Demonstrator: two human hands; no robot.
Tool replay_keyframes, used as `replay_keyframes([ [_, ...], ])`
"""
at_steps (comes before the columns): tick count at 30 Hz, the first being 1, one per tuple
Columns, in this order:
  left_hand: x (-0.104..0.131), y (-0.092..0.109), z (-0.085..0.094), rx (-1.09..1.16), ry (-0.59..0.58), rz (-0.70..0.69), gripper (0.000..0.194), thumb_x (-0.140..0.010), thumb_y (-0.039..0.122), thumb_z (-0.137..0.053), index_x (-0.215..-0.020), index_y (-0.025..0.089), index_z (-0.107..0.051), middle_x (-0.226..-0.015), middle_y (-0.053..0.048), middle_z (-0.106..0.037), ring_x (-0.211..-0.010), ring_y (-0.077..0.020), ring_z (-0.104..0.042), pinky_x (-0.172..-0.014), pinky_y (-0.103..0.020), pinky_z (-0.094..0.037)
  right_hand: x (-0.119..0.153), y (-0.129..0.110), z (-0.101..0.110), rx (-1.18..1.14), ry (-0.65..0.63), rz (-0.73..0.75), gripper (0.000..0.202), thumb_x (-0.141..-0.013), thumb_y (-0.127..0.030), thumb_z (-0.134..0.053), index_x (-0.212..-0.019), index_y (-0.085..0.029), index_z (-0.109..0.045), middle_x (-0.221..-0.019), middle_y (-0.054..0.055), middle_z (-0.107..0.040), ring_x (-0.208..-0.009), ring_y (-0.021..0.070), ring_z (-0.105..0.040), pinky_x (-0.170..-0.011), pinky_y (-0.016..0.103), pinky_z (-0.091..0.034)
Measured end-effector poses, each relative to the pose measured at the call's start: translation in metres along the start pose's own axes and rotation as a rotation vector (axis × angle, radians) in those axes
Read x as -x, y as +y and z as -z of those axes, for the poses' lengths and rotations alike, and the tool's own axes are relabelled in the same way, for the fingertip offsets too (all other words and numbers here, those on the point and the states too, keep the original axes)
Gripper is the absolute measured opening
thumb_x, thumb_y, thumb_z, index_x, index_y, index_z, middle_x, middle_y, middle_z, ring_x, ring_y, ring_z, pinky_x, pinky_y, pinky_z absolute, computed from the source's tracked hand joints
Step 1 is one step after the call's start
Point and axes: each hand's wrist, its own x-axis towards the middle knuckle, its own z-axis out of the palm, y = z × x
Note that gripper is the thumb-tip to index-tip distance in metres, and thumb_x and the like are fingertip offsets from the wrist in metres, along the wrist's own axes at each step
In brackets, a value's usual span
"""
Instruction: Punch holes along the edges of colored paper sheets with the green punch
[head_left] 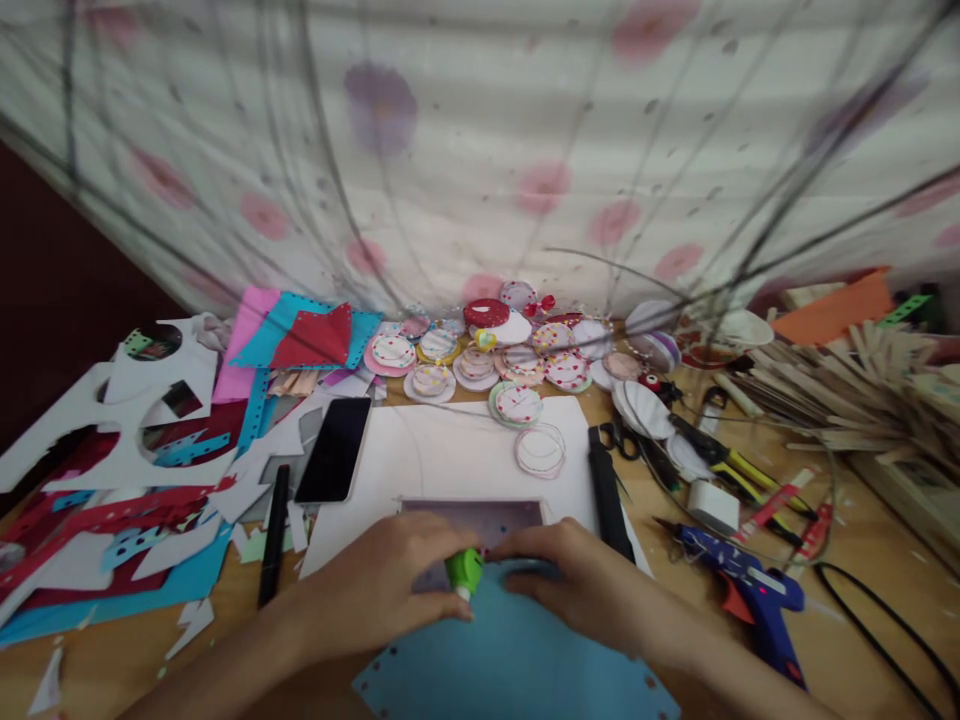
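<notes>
My left hand (390, 575) pinches a small bright green item with a white end (463, 572); its exact kind I cannot make out. My right hand (566, 575) is closed with thumb and fingers at the upper edge of a blue sheet with dotted edges (525, 650). The blue sheet slopes toward me below both hands. Just beyond my fingers a shallow lilac box (495, 515) shows in part, the rest hidden by the hands and the sheet. Under it lies white paper (465, 440).
Layered paper discs (517, 403) line the back. At left lie paper scraps (157, 500), a phone (335, 450) and a black pen-like stick (275, 535). At right are black scissors (621, 440), a blue glue gun (742, 580), pliers (731, 465) and brown paper strips (847, 400).
</notes>
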Motion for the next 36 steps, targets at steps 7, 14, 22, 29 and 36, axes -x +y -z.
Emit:
replay_keyframes([
  [7, 0.002, 0.000, 0.005, 0.079, 0.042, 0.059, 0.023, -0.073, 0.021, -0.070, -0.095, 0.023, -0.064, -0.098, 0.001, -0.067, -0.095, -0.0188, -0.059, -0.086, -0.028, -0.043, 0.017, 0.006, -0.006, 0.127, 0.130, -0.046, 0.017, -0.084, -0.023, -0.060, -0.093, -0.025, -0.074, -0.086, 0.002, -0.075, -0.079, 0.0208, -0.068, -0.070, 0.027, -0.051],
  [14, 0.010, -0.012, -0.003, 0.369, 0.130, 0.107, 0.034, -0.078, 0.029, -0.069, -0.110, 0.022, -0.060, -0.115, -0.003, -0.063, -0.107, -0.0186, -0.056, -0.095, -0.027, -0.041, 0.031, 0.009, -0.013, 0.010, 0.314, -0.120, 0.020, -0.087, -0.034, -0.056, -0.096, -0.026, -0.072, -0.092, 0.003, -0.074, -0.086, 0.0227, -0.067, -0.076, 0.030, -0.052],
  [22, 0.020, -0.003, -0.005, 0.144, 0.133, 0.141, 0.032, -0.073, 0.024, -0.073, -0.104, 0.028, -0.066, -0.107, 0.002, -0.068, -0.100, -0.0194, -0.059, -0.089, -0.025, -0.044, 0.031, 0.002, -0.018, -0.115, 0.330, -0.149, 0.028, -0.084, -0.036, -0.059, -0.106, -0.024, -0.069, -0.108, 0.005, -0.071, -0.103, 0.0249, -0.063, -0.094, 0.038, -0.048],
  [29, 0.024, 0.000, -0.002, 0.098, 0.162, 0.141, 0.032, -0.072, 0.020, -0.071, -0.103, 0.028, -0.067, -0.110, 0.002, -0.068, -0.105, -0.0204, -0.059, -0.090, -0.025, -0.044, 0.015, 0.002, 0.007, -0.683, 0.138, -0.217, 0.041, -0.089, -0.053, -0.048, -0.100, -0.021, -0.072, -0.107, 0.008, -0.071, -0.099, 0.0239, -0.065, -0.088, 0.036, -0.049],
  [36, 0.037, -0.005, 0.000, 0.107, 0.147, 0.171, 0.033, -0.072, 0.021, -0.071, -0.103, 0.029, -0.067, -0.108, 0.002, -0.069, -0.104, -0.0209, -0.060, -0.095, -0.029, -0.042, 0.002, 0.008, 0.010, -1.053, -0.167, -0.230, 0.041, -0.093, -0.049, -0.046, -0.103, -0.018, -0.072, -0.095, 0.007, -0.074, -0.084, 0.0152, -0.069, -0.074, 0.024, -0.050],
])
